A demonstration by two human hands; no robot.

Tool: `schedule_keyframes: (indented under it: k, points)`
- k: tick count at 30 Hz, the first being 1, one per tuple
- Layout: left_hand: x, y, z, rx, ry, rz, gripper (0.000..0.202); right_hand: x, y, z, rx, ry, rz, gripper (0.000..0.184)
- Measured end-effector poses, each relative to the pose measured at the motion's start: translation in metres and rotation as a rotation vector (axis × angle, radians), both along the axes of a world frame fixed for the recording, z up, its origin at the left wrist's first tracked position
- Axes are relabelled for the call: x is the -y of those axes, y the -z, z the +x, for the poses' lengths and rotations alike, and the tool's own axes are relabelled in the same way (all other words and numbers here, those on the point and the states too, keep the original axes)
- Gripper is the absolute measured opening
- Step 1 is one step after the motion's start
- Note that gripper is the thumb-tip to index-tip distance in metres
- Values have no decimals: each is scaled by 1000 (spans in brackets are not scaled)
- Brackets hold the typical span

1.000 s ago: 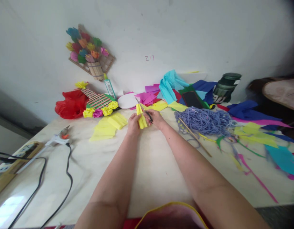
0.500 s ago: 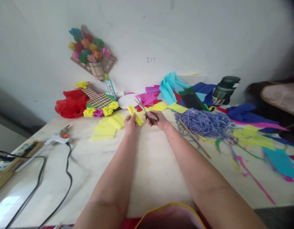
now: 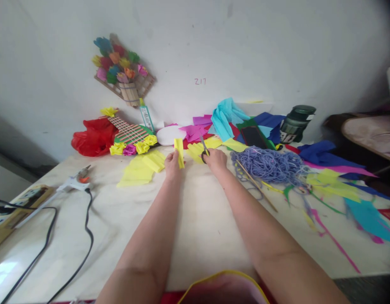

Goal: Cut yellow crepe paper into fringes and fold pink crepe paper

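Observation:
Pinched in my left hand [image 3: 173, 163] is a folded strip of yellow crepe paper [image 3: 179, 151], held upright above the table. My right hand [image 3: 216, 160] is closed on black-handled scissors [image 3: 205, 148], whose blades point up and away from me, apart from the strip. Beyond the scissors lies more yellow paper [image 3: 195, 153], partly hidden by the right hand. Flat yellow crepe sheets [image 3: 138, 171] rest on the table to the left of my left hand.
A tangle of purple cord [image 3: 271, 164] and a thin stick [image 3: 256, 185] lie right of my right arm. At left are a glue gun [image 3: 75, 182], its black cable and a power strip [image 3: 22, 207]. A dark green jar [image 3: 298, 123] stands at the back right.
The scissors have moved away from the yellow strip to the right and turned to point more upward. The strip in my left hand has swung more upright.

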State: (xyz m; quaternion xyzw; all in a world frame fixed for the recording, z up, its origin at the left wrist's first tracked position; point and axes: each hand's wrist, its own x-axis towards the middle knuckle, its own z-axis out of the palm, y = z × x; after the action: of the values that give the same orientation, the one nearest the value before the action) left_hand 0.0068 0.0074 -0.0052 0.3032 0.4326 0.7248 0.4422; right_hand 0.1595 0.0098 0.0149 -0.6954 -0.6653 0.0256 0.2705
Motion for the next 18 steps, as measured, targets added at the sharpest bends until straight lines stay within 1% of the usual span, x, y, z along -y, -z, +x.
schedule_keyframes:
  k: [3, 5, 10, 12, 14, 16, 18]
  points:
    - [-1, 1, 1, -89, -12, -36, 31, 1, 0, 2, 105, 19, -96, 35]
    - [-2, 1, 2, -134, -12, -45, 31, 1, -1, 2, 137, 19, -124, 34]
    - [-2, 3, 2, -202, 10, -52, 31, 1, -1, 3, 152, -63, -176, 30]
    - [-2, 4, 2, -239, 13, -58, 32, 2, -1, 2, 148, -55, -143, 28]
    - [-2, 4, 3, -271, 17, -61, 32, 3, -1, -1, 117, -28, -54, 27]
    - [-2, 4, 4, -297, 30, -55, 31, 4, -2, -5, 23, -35, 32, 27]
    - [-1, 4, 5, -332, 39, -48, 29, 4, -2, -12, -145, -115, 48, 32]
